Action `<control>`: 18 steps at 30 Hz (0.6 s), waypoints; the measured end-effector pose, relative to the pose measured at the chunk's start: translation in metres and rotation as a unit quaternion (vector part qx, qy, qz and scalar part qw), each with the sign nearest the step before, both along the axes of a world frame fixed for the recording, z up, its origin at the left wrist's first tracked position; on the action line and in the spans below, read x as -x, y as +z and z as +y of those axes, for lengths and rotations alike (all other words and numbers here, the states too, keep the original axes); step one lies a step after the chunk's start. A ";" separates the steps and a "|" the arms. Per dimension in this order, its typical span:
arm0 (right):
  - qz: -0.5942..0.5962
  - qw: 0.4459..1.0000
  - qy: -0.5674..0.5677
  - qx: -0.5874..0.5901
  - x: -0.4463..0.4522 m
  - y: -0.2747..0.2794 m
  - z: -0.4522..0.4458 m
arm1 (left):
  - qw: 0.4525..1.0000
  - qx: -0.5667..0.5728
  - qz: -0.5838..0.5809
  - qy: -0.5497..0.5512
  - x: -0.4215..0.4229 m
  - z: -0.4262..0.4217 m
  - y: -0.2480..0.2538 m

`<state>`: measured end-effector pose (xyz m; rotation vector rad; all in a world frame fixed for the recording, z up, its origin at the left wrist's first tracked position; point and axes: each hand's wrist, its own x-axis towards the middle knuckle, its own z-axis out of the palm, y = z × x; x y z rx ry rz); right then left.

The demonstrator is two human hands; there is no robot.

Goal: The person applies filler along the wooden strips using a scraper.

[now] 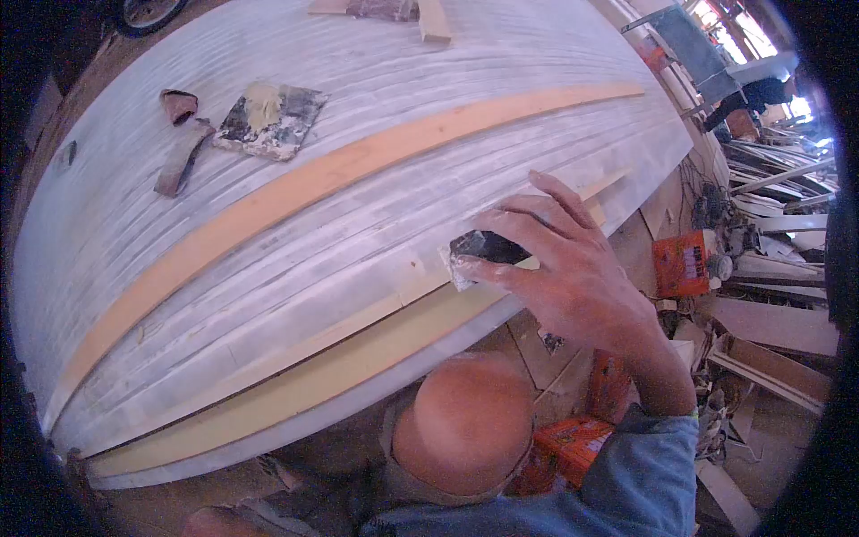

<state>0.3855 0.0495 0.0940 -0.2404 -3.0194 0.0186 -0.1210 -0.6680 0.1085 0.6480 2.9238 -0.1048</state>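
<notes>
My right hand (559, 255) comes in from the lower right, its thumb and fingers around a small dark pad (488, 246) with a whitish, smeared edge. The pad is against the pale planked surface (313, 268), close to its lower edge strip (304, 371). A long, curved wooden batten (349, 161) lies across the planks above my hand. Farther left, a dark board (273, 121) carries a lump of beige paste (262, 106). Beside it are curled pieces of worn sheet (183, 159). My left hand cannot be made out.
A large rounded bare-skin shape (470, 421) stands below the surface's edge, beside a blue sleeve (640, 474). Orange boxes (680, 266) and scattered boards (769, 322) lie on the right. At the upper right is a person in dark clothing (761, 94). A wheel (148, 13) shows upper left.
</notes>
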 end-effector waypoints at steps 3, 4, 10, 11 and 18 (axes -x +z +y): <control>0.001 1.000 -0.013 -0.025 -0.006 -0.003 0.006 | 0.992 -0.019 -0.021 0.120 -0.106 0.183 0.065; 0.009 0.999 -0.018 -0.032 -0.008 -0.004 0.009 | 0.991 -0.036 -0.032 0.124 -0.110 0.191 0.061; 0.008 0.998 -0.030 -0.048 -0.024 -0.005 0.026 | 1.000 -0.024 0.003 0.007 -0.028 0.077 0.019; 0.008 0.998 -0.032 -0.047 -0.027 -0.005 0.029 | 1.000 -0.021 0.006 -0.004 -0.023 0.068 0.018; -0.002 0.996 -0.074 -0.056 -0.053 -0.003 0.053 | 0.998 -0.019 0.023 -0.046 -0.004 0.049 0.009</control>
